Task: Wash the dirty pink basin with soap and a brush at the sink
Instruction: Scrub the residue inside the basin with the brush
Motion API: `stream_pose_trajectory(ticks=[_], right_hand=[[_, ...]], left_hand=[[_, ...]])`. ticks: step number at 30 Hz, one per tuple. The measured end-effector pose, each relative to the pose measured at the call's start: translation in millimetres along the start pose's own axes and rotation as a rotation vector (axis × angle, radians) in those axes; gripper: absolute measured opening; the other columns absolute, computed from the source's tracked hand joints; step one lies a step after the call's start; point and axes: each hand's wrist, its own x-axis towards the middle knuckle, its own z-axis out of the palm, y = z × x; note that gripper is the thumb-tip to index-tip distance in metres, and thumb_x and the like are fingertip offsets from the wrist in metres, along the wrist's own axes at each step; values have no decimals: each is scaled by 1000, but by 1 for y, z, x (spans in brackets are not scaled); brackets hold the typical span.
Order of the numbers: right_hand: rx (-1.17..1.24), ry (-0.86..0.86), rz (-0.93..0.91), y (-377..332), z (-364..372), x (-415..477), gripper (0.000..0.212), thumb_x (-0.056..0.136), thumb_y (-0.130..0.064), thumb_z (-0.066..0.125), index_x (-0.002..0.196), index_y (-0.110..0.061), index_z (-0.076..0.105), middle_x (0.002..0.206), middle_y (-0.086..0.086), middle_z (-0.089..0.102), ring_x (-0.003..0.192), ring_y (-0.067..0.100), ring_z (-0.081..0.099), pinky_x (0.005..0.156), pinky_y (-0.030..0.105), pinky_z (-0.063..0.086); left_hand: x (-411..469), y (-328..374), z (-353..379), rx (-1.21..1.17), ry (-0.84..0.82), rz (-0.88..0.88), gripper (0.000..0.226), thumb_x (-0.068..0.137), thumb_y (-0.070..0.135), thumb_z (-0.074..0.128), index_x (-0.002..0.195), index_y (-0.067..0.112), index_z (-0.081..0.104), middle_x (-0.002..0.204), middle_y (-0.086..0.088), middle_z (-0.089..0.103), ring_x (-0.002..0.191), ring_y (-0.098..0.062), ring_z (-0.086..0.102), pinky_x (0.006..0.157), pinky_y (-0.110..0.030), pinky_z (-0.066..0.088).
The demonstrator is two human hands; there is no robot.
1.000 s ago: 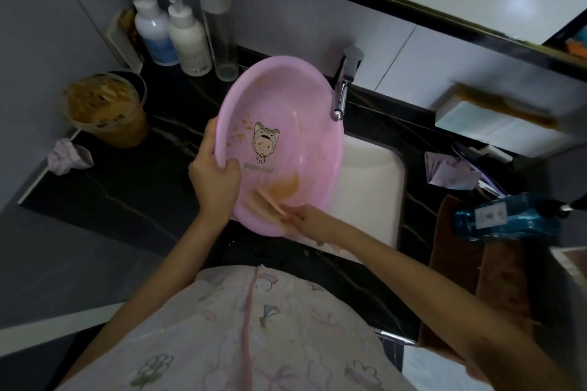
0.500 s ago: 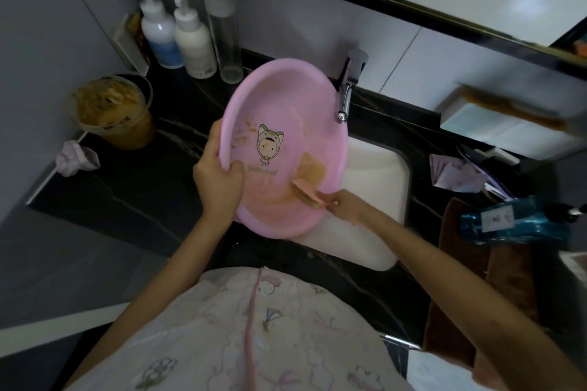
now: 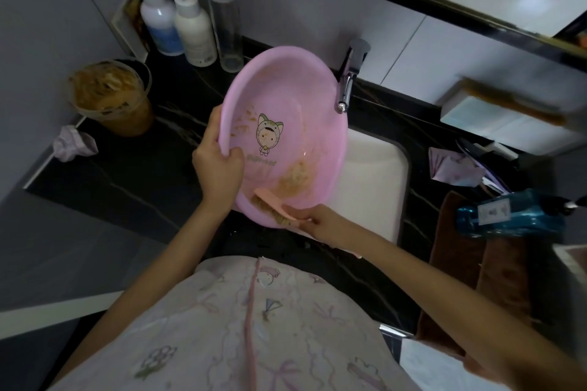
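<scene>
Pink basin (image 3: 286, 98) tilted in left hand (image 3: 219, 165); right hand (image 3: 317, 220) presses brush (image 3: 273, 208).

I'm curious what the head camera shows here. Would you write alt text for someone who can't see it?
A person tilts a dirty pink basin over a white sink, the left hand gripping its rim while the right hand scrubs brown residue with a pink brush. Pump bottles stand behind on the dark counter.
</scene>
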Motion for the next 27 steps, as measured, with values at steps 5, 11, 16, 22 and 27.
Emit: stream_pose_trajectory(ticks=[5, 11, 16, 22, 27], right_hand=[[-202, 180, 187, 33, -18, -3, 45, 103, -21, 32, 147, -26, 27, 126, 17, 59, 95, 15, 59, 86, 23, 44], [-198, 175, 48, 30, 9, -14, 46, 101, -24, 36, 146, -31, 28, 108, 10, 66, 87, 15, 62, 82, 23, 48], [-282, 203, 89, 38, 0, -14, 49, 102, -23, 35, 149, -28, 24, 84, 2, 58, 69, 12, 56, 68, 19, 43], [-334, 119, 138, 59, -17, -11, 52, 103, -30, 29, 147, -46, 9, 91, 7, 57, 78, 13, 57, 75, 23, 41], [-761, 244, 285, 69, -104, 19, 70, 96, -13, 36, 147, -47, 3, 101, 13, 59, 90, 27, 61, 66, 31, 39]], left_hand=[[-1, 0, 0, -11, -4, -3, 70, 70, -11, 47, 133, 17, 50, 103, 6, 60, 86, 1, 58, 76, -22, 53], [-1, -2, -1, -19, 15, -11, 69, 68, -12, 46, 131, 18, 52, 103, 4, 61, 88, -2, 59, 77, -25, 54], [-2, -2, 1, -23, 0, -2, 68, 71, -12, 47, 132, 16, 51, 106, 2, 60, 91, -3, 59, 79, -23, 54], [-1, -3, 0, -26, 0, -3, 68, 69, -14, 47, 132, 14, 51, 106, -1, 61, 91, -3, 59, 78, -21, 53], [-2, -2, 0, -11, -16, 1, 69, 70, -15, 47, 132, 14, 51, 106, 1, 60, 92, -1, 59, 79, -19, 52]])
